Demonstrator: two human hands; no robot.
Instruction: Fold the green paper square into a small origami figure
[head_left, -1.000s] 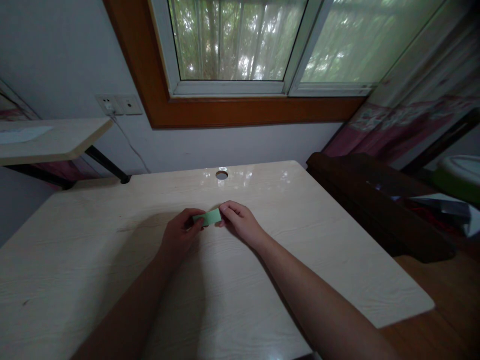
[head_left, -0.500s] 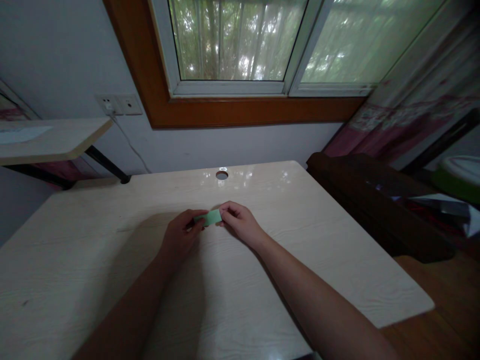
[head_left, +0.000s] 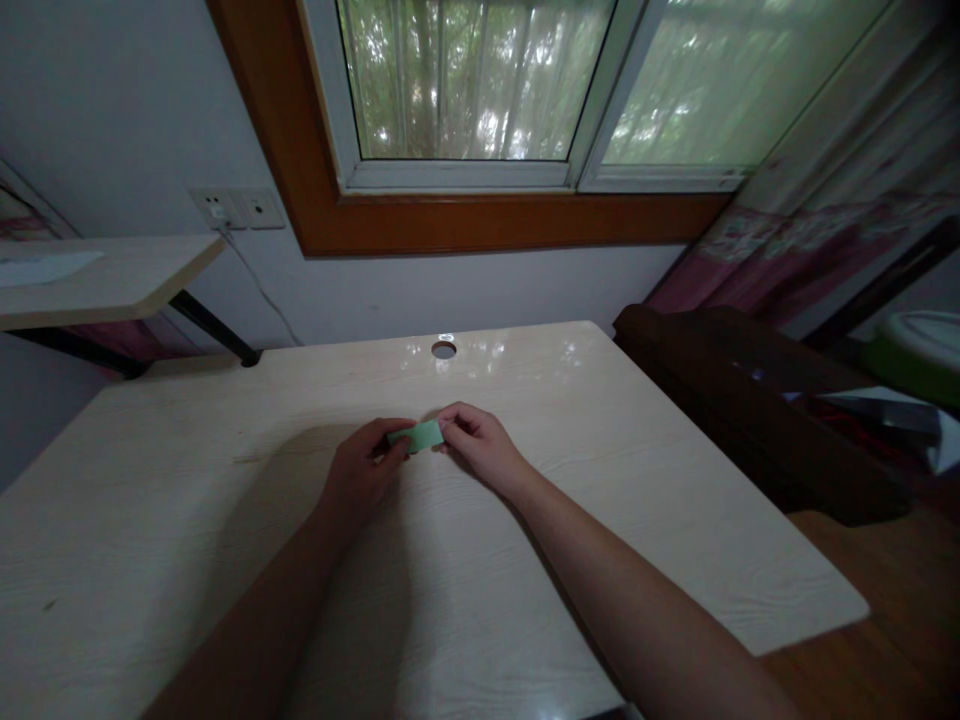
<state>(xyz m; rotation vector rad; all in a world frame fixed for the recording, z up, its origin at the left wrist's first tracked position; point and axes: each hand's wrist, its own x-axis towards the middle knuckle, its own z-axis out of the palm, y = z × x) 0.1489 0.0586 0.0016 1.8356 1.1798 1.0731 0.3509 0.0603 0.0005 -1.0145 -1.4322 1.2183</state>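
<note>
Between my two hands is a small, flat green strip (head_left: 423, 435) that looks like folded paper, though I cannot be sure of its material. My left hand (head_left: 366, 462) pinches its left end between thumb and fingers. The right end sits in the closed fingertips of my right hand (head_left: 477, 440). Both ends of the strip are partly hidden by fingers. Below the hands lies the pale wood-grain table (head_left: 480, 590), with the shadow of my left arm across it.
A round cable hole (head_left: 444, 350) is near the table's back edge. At the left, a raised shelf (head_left: 112, 280) stands on black legs. A white cord (head_left: 259, 285) hangs from a wall socket (head_left: 217, 209). Dark wooden furniture (head_left: 735, 400) is beyond the table's right edge. Something dark (head_left: 615, 712) shows at the bottom.
</note>
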